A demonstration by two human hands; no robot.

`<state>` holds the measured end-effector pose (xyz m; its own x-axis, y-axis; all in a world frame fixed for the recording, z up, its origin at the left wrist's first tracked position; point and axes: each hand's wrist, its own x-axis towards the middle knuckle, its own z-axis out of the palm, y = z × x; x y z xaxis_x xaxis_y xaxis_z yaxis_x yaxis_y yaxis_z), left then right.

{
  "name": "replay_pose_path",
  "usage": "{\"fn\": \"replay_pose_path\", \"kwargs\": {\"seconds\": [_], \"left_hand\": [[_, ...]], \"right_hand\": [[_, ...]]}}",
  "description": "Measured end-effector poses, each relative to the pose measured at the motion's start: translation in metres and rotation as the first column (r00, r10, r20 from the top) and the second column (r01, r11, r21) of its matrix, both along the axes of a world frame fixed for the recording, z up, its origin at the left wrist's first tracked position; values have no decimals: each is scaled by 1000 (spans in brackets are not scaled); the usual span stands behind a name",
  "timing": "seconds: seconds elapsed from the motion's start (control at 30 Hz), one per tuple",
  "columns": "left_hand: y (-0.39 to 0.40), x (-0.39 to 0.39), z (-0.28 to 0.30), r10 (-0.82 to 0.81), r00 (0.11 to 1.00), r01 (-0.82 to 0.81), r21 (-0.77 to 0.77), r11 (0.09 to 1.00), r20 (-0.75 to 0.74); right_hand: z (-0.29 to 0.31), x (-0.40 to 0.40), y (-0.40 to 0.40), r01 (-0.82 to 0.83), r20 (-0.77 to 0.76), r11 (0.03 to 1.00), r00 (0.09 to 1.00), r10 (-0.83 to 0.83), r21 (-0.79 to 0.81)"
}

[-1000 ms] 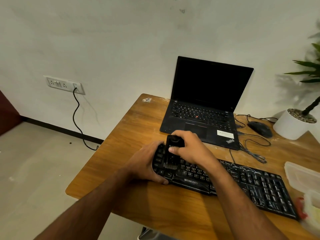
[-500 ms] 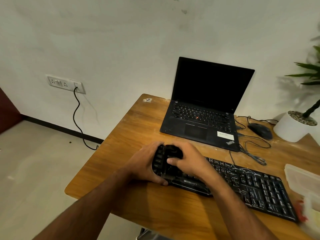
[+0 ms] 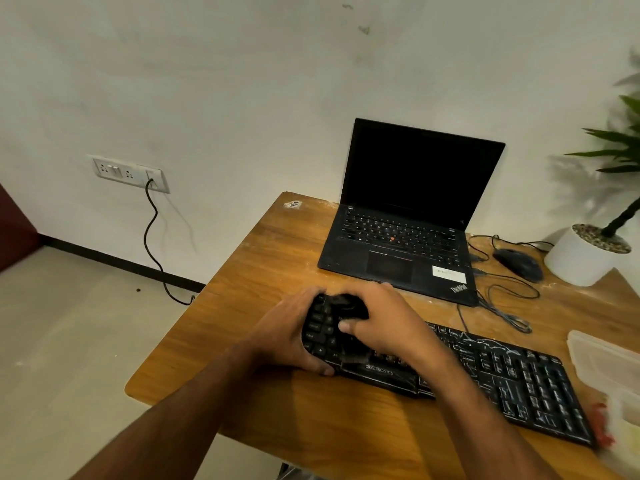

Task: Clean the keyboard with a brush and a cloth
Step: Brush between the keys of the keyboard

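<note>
A black keyboard [image 3: 512,379] lies across the near part of the wooden table [image 3: 263,258], its right half streaked with white dust. My left hand [image 3: 287,334] grips the keyboard's left end, thumb at the front edge. My right hand [image 3: 384,323] holds a black brush [image 3: 349,306] down on the left keys, its bristles low near the front row. No cloth is in view.
An open black laptop [image 3: 408,220] stands behind the keyboard. A black mouse [image 3: 519,263] with tangled cables and a white plant pot [image 3: 581,258] sit at the back right. Clear plastic containers [image 3: 606,358] are at the right edge. The table's left edge is close to my left hand.
My right hand has drawn the brush toward me over the left keys, from the back row down to the front rows. My left hand stays on the keyboard's left end.
</note>
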<state>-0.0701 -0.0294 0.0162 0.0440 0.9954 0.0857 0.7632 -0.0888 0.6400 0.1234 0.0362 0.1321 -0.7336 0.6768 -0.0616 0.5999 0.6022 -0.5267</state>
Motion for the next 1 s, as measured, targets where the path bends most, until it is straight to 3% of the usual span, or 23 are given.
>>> {"fn": "replay_pose_path", "kwargs": {"seconds": [0.1, 0.3, 0.5, 0.67, 0.83, 1.0], "left_hand": [[0, 1, 2, -5, 1000, 5, 7, 1000, 17], [-1, 1, 1, 18, 1000, -18, -13, 1000, -14], [-1, 4, 6, 2, 999, -4, -56, 998, -39], [9, 10, 16, -67, 982, 40, -153, 987, -177], [26, 21, 24, -175, 920, 122, -170, 978, -351], [27, 26, 16, -179, 915, 144, -123, 982, -362]], "right_hand": [[-5, -8, -15, -80, -104, 997, 991, 78, -14], [-2, -4, -13, -59, 74, 998, 996, 56, 31], [3, 22, 10, 148, -126, 964, 976, -179, -220], [1, 42, 18, 211, -135, 946, 959, -250, -247], [4, 54, 33, 279, -248, 922, 905, -346, -268], [3, 55, 50, 351, -358, 896, 827, -433, -273]]}}
